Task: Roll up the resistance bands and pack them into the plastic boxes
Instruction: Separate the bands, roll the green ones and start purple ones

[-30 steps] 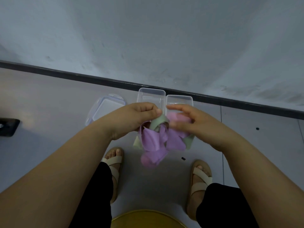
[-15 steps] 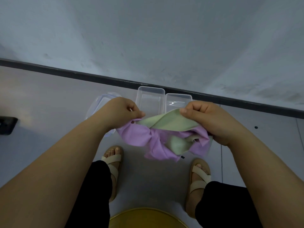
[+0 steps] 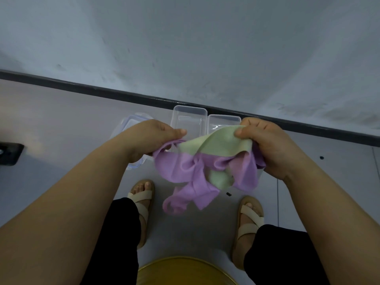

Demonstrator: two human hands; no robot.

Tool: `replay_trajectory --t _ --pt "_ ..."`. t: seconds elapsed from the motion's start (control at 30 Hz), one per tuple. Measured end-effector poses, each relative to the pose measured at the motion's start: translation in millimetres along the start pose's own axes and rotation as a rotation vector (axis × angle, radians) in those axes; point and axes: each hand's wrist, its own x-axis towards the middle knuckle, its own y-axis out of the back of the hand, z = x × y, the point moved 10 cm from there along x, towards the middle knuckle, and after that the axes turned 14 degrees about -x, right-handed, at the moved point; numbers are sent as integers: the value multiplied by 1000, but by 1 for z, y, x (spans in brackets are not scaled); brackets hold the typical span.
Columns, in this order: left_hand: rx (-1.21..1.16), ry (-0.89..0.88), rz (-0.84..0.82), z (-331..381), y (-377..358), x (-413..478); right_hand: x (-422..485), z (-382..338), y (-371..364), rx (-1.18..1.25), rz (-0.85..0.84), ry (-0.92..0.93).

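Now left hand point(image 3: 152, 136) and right hand point(image 3: 267, 147) pinch the tangled purple-and-green elastic resistance bands point(image 3: 185, 169) farther apart mid-frame, still untangling before rolling.

Lilac band point(image 3: 185, 171), plain, no print. Pale green band point(image 3: 218, 142), plain too. Left box point(image 3: 190, 112) and right box point(image 3: 224, 118) are clear and colourless. Lid point(image 3: 131, 122) clear, bluish rim. Sandals point(image 3: 141, 197) beige. Trousers point(image 3: 121, 233) black. Floor point(image 3: 61, 120) pale grey, skirting point(image 3: 123, 95) near-black, wall point(image 3: 185, 48) mottled grey-white. Round thing point(image 3: 185, 270) at bottom edge mustard yellow.
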Motion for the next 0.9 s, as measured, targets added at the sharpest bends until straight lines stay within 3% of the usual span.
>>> replay_trajectory --t 0.13,0.3,0.53,0.67,0.9 --pt "7 53 21 -5 -4 1 0 6 -3 -154 -31 -54" --pt "74 42 188 -9 6 6 0 8 -9 -150 -60 -84" --pt "-703 192 211 -31 -3 14 0 15 0 -462 -16 -140" --pt "-802 225 127 -32 -20 15 2 16 7 -435 60 -149" --pt "-758 198 29 -25 -38 14 -2 6 -30 -509 -96 -11"
